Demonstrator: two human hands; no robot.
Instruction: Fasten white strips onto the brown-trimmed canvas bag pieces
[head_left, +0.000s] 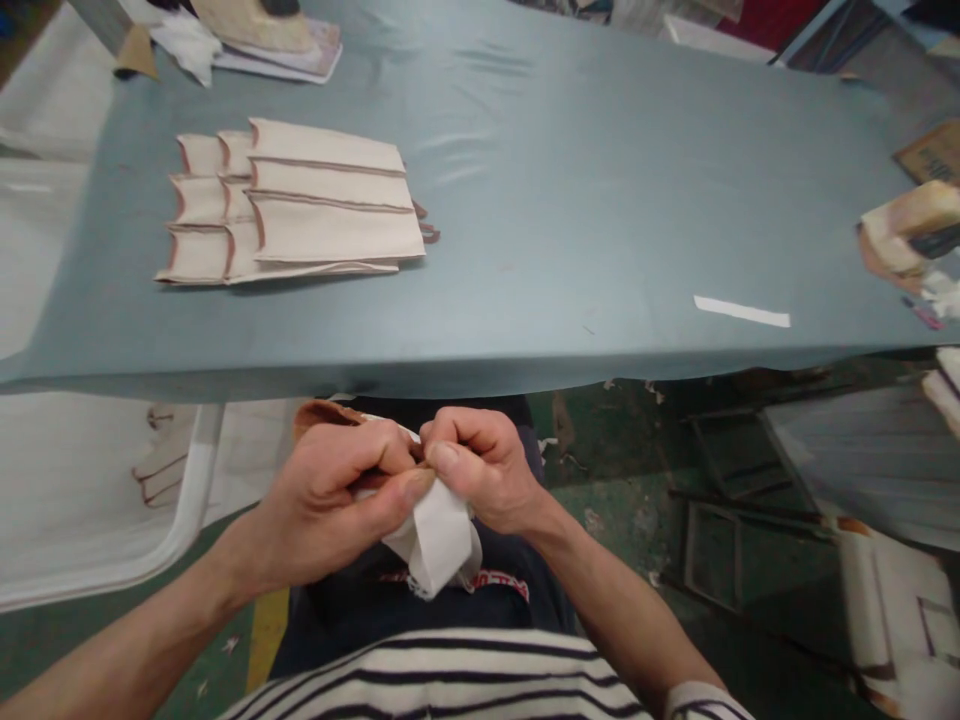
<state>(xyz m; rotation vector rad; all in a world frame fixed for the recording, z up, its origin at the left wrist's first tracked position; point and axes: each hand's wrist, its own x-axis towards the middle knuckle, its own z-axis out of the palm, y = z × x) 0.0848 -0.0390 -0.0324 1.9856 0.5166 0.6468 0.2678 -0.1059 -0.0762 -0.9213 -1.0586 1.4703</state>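
My left hand (341, 500) and my right hand (484, 465) meet over my lap, just in front of the table edge. Both are closed, thumbs and fingers pinching a white cloth piece with brown trim (442, 540). Its white part hangs down in folds below my fingertips. A brown edge (322, 412) sticks out behind my left hand. My fingers cover the spot where they grip. On the table ahead, several cream cloth pouches with brown edging (330, 185) lie in overlapping rows.
A blue-grey cover (585, 200) spans the table, with a white strip (742, 311) near its front edge. A cream block-like object (911, 225) sits at the right end. A white-rimmed bin (199, 500) stands lower left; metal frames (712, 550) stand lower right.
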